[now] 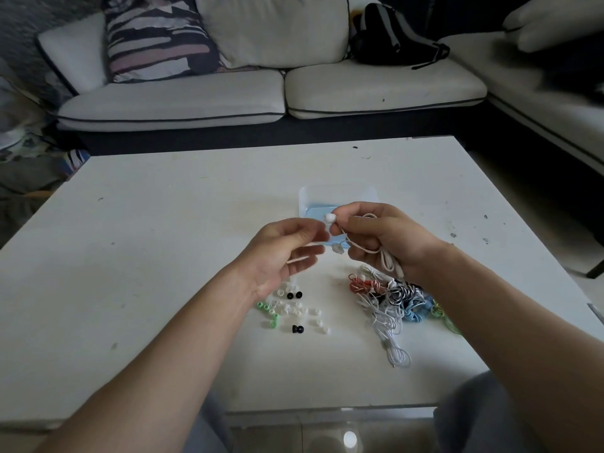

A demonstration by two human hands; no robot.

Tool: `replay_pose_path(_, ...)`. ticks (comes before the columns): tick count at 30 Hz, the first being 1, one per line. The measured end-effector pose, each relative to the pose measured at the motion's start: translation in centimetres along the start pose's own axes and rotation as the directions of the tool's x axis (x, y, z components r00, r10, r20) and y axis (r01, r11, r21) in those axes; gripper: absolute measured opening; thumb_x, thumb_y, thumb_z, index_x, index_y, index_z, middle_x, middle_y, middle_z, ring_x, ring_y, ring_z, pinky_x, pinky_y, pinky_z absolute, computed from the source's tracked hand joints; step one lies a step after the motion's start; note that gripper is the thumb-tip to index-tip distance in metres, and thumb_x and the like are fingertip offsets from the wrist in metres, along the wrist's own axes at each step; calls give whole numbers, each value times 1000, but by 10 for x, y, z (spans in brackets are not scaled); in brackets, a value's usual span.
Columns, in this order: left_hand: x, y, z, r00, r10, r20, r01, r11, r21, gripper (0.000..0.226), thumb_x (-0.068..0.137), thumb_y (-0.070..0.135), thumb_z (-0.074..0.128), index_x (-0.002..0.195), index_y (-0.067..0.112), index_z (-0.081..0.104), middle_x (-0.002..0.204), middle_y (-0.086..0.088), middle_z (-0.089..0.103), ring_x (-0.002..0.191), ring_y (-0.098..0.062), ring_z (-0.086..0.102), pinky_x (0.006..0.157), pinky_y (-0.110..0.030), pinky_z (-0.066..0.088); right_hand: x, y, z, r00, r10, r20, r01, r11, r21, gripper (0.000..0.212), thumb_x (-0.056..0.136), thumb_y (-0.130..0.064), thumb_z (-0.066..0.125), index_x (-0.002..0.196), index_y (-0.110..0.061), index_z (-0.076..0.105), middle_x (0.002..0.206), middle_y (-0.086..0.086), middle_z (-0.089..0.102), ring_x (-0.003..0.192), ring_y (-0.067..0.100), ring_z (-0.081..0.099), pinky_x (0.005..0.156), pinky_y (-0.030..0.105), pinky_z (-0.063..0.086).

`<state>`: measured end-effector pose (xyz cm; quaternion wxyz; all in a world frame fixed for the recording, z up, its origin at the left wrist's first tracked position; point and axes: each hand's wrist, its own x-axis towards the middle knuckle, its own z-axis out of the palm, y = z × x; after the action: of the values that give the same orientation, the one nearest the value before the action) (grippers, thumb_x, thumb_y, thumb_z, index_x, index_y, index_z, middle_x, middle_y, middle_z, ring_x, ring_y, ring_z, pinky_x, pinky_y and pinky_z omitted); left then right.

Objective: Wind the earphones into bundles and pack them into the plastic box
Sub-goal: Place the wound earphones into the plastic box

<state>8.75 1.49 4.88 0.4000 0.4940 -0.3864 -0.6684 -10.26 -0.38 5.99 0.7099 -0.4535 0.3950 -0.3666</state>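
Broadly, the white surface [130, 256] stretches wide to the left of the hands, its left edge slanting away toward the near corner and its far edge running straight below the sofa [170, 103]. The left forearm comes in from the lower left, wrist lifted off the surface. The left hand [281, 253] is palm-up with its fingers curled, and thumb and fingertips pinch a strand of the white earphone [313, 244]. Below that wrist, small ear tips [294, 308] in white, green and black lie scattered on the surface. The held strand runs roughly left to right, rising slightly toward the right hand [389, 243]. That hand grips several loose loops of the same cord in its curled fingers. Its fingertips hold the earbud [329, 218], which points up and a little left. Both hands hang in the air, close together but not touching. Just beyond them the plastic box [336, 194], translucent with a blue floor, sits on the surface, its near side hidden by the right hand. Under the right wrist a tangle of earphones [392, 295] in red, white, black-and-white, blue and green lies near the right edge, with one white cord trailing toward the near edge. A black backpack [385, 34] rests on the sofa.
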Motion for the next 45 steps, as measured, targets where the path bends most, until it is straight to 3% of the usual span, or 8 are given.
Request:
replay_pose_path(3,-3,-4,3,990,-96,100,91,994,55,29,96,21,61,121,8,66,116,-13,71,102,-28,70,91,-35,55,0,-2,2,999,9,-32,-7,998,62,4,90,-9,65,91,-6,66,63,-4,60,43,5,33,51,18,43)
replay_pose_path(8,0,-9,10,1000,-16,11,16,1000,-4,13,92,0,62,101,5,70,94,-16,73,81,-20,71,72,-24,57,1,-2,2,991,51,-122,-36,992,118,10,91,-16,68,95,-8,65,74,11,55,43,6,39,56,19,48)
replay_pose_path(14,0,-4,9,999,-25,-21,23,998,-67,14,93,3,61,102,6,72,94,-17,74,79,-21,72,68,-23,57,7,2,2,979,88,-183,-56,983,174,17,96,-14,59,107,-1,63,56,-4,61,53,9,33,66,21,49)
replay_pose_path(18,1,-3,11,998,-34,-51,31,998,-57,14,94,16,63,96,8,73,93,-15,75,80,-20,73,67,-23,57,11,6,3,973,94,-209,-60,985,161,2,93,-8,61,93,-9,63,79,7,71,43,8,36,58,25,51)
replay_pose_path(23,3,-8,10,989,42,-138,-40,999,18,9,91,14,68,96,9,73,92,-15,76,82,-21,73,71,-25,57,14,9,4,968,116,-223,-88,987,133,22,94,-7,50,103,-13,69,76,6,62,45,11,36,57,28,48)
replay_pose_path(33,11,-15,-3,925,331,-187,-230,879,418,5,82,10,77,85,14,75,81,-7,73,75,-17,69,76,-31,60,18,21,17,952,210,-224,-223,974,-31,12,96,-11,51,95,-6,62,73,7,58,42,10,38,54,26,44)
replay_pose_path(41,25,-21,-15,930,319,-185,-218,881,421,12,82,12,79,89,7,72,80,-9,75,74,-20,71,74,-31,58,30,40,12,972,23,-233,-69,979,-194,17,96,-12,63,93,2,72,79,8,68,48,11,38,49,24,43)
replay_pose_path(45,46,-39,-42,926,328,-187,-68,631,773,6,84,17,72,80,21,73,77,5,73,73,-11,66,70,-23,50,35,46,6,950,-7,-312,-73,967,-245,14,90,-15,72,78,-9,73,75,4,72,50,13,36,55,28,40)
